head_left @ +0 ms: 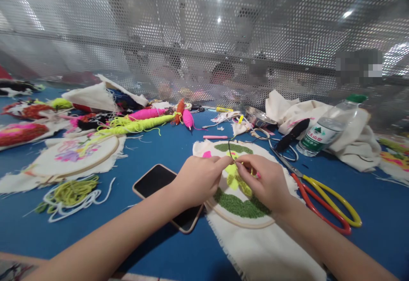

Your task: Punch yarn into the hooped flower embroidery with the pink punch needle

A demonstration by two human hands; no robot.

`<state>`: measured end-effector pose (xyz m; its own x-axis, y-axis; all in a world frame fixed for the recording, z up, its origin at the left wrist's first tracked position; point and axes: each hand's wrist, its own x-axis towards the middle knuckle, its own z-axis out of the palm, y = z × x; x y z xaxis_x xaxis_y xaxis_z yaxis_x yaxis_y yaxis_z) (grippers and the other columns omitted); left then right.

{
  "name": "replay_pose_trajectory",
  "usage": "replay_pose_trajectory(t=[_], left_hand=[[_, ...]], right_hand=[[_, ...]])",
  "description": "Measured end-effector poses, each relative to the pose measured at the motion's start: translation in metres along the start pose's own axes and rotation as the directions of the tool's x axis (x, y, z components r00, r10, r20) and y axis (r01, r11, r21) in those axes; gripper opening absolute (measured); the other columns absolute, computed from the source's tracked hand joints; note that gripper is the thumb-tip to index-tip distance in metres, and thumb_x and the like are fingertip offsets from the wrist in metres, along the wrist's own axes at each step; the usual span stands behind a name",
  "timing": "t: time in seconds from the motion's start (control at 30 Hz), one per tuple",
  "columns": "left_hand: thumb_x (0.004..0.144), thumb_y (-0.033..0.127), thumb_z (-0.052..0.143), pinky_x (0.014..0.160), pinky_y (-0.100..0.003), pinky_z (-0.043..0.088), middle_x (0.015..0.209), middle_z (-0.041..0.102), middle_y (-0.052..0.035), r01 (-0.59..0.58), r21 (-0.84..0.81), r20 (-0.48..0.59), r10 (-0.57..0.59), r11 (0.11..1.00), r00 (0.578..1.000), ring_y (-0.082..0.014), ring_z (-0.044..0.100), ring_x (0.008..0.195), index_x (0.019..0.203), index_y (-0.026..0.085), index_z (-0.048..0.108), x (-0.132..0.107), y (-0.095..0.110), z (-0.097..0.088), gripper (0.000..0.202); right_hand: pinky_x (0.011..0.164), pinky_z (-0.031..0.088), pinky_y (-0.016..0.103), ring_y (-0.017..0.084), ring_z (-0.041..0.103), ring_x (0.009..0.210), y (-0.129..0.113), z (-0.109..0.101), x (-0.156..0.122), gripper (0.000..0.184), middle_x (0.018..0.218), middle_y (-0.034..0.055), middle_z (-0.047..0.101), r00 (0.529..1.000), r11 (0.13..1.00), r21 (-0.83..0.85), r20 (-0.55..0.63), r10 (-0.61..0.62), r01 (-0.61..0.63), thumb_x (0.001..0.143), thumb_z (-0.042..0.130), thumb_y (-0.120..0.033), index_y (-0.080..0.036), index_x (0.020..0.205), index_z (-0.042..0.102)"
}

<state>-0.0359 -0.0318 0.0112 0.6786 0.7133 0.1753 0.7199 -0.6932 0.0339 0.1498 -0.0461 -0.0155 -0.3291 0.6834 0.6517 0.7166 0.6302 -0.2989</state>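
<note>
Black thread (229,147) sits at your fingertips, just right of the middle of the frame, above the round embroidery hoop (236,222). Your left hand (202,179) and right hand (266,181) meet there, both narrow, thumbs and forefingers pinching the thread; whether a needle is between them is too small to tell. From your fingers the thread loops up and runs right.

Under your hands, the cloth (255,249) shows green, yellow and pink stitching, its loose edge hanging toward the lower right. Your phone (155,182) lies just left of the hoop, partly beneath your left forearm. To the right you have scissors (303,178) with red and yellow handles, a black yarn bundle (293,135) and an upright water bottle (327,130). A pink pen-like stick (215,137) lies beyond the hoop. At left, another hoop (112,152) rests on the blue table (116,187), near a green and white yarn coil (76,189).
</note>
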Motion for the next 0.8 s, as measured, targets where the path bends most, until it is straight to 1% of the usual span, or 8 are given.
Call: replay_pose_trajectory(t=[0.07, 0.27, 0.37, 0.47, 0.57, 0.63, 0.7, 0.8], left_hand=[[0.085, 0.015, 0.036, 0.048, -0.027, 0.034, 0.084, 0.070, -0.0019, 0.000, 0.009, -0.004, 0.000, 1.000, 1.000, -0.0203, 0.065, 0.069, 0.111, 0.021, 0.050, 0.0001, -0.0001, 0.0001, 0.030], [0.086, 0.016, 0.035, 0.046, -0.028, 0.029, 0.084, 0.069, -0.0017, 0.005, 0.041, -0.026, -0.004, 0.999, 1.000, -0.0213, 0.064, 0.066, 0.108, 0.019, 0.048, 0.0006, -0.0009, 0.0027, 0.026], [0.085, 0.016, 0.035, 0.046, -0.028, 0.027, 0.083, 0.069, -0.0011, 0.004, 0.040, -0.042, -0.002, 0.999, 0.999, -0.0215, 0.064, 0.065, 0.106, 0.020, 0.048, 0.0008, -0.0016, 0.0055, 0.024], [0.085, 0.017, 0.036, 0.046, -0.028, 0.027, 0.082, 0.069, -0.0012, 0.014, 0.035, -0.053, -0.012, 0.999, 0.999, -0.0214, 0.064, 0.065, 0.106, 0.020, 0.049, 0.0014, -0.0015, 0.0074, 0.024], [0.084, 0.016, 0.038, 0.046, -0.027, 0.025, 0.080, 0.070, -0.0015, 0.008, 0.018, -0.037, -0.007, 1.000, 0.999, -0.0213, 0.064, 0.064, 0.107, 0.020, 0.050, 0.0019, -0.0005, 0.0069, 0.026], [0.083, 0.016, 0.040, 0.046, -0.026, 0.025, 0.082, 0.070, -0.0009, -0.005, -0.012, -0.029, 0.005, 1.000, 1.000, -0.0209, 0.064, 0.066, 0.109, 0.022, 0.050, 0.0020, -0.0001, 0.0056, 0.030], [0.082, 0.015, 0.040, 0.047, -0.026, 0.026, 0.084, 0.070, 0.0002, -0.006, -0.050, -0.030, 0.004, 0.999, 1.000, -0.0200, 0.064, 0.068, 0.111, 0.024, 0.051, 0.0018, -0.0004, 0.0042, 0.032], [0.084, 0.017, 0.039, 0.049, -0.025, 0.028, 0.084, 0.070, 0.0001, 0.014, -0.075, -0.046, -0.017, 0.997, 0.999, -0.0194, 0.063, 0.069, 0.111, 0.025, 0.053, 0.0012, -0.0014, 0.0029, 0.032]], right_hand=[[0.061, 0.041, 0.024, 0.013, 0.058, 0.064, 0.0012, -0.0011, 0.0004, 0.013, 0.073, 0.0025, 0.066, 1.000, 1.000, 0.005, -0.004, 0.009, -0.009, 0.088, 0.049, -0.021, -0.017, 0.086, 0.061], [0.056, 0.038, 0.023, 0.012, 0.054, 0.058, 0.0024, 0.0013, -0.0004, 0.013, 0.064, 0.0001, 0.062, 0.999, 0.999, -0.016, 0.003, 0.043, -0.043, 0.086, 0.051, -0.021, -0.017, 0.079, 0.061], [0.056, 0.038, 0.022, 0.011, 0.053, 0.057, 0.0025, 0.0031, -0.0006, 0.012, 0.064, 0.0000, 0.062, 1.000, 1.000, -0.015, -0.007, 0.016, -0.016, 0.086, 0.052, -0.021, -0.017, 0.079, 0.060], [0.056, 0.037, 0.022, 0.011, 0.053, 0.056, 0.0018, 0.0042, -0.0011, 0.011, 0.065, 0.0005, 0.063, 0.999, 0.999, -0.006, 0.010, -0.034, 0.034, 0.085, 0.052, -0.019, -0.016, 0.078, 0.060], [0.057, 0.037, 0.022, 0.011, 0.053, 0.057, 0.0006, 0.0047, -0.0019, 0.012, 0.065, 0.0009, 0.062, 0.996, 0.997, 0.017, 0.039, -0.081, 0.080, 0.086, 0.050, -0.017, -0.016, 0.077, 0.058], [0.057, 0.037, 0.022, 0.011, 0.053, 0.058, 0.0000, 0.0049, -0.0024, 0.012, 0.065, 0.0010, 0.062, 0.995, 0.995, 0.033, 0.052, -0.091, 0.089, 0.087, 0.049, -0.016, -0.016, 0.078, 0.058], [0.057, 0.037, 0.022, 0.011, 0.052, 0.057, -0.0004, 0.0049, -0.0026, 0.012, 0.064, 0.0005, 0.060, 0.996, 0.996, 0.048, 0.052, -0.078, 0.076, 0.087, 0.049, -0.017, -0.017, 0.080, 0.058], [0.056, 0.036, 0.022, 0.010, 0.050, 0.055, -0.0006, 0.0046, -0.0021, 0.011, 0.062, -0.0013, 0.058, 0.999, 0.998, 0.069, 0.038, -0.001, -0.002, 0.088, 0.050, -0.019, -0.017, 0.081, 0.058]])
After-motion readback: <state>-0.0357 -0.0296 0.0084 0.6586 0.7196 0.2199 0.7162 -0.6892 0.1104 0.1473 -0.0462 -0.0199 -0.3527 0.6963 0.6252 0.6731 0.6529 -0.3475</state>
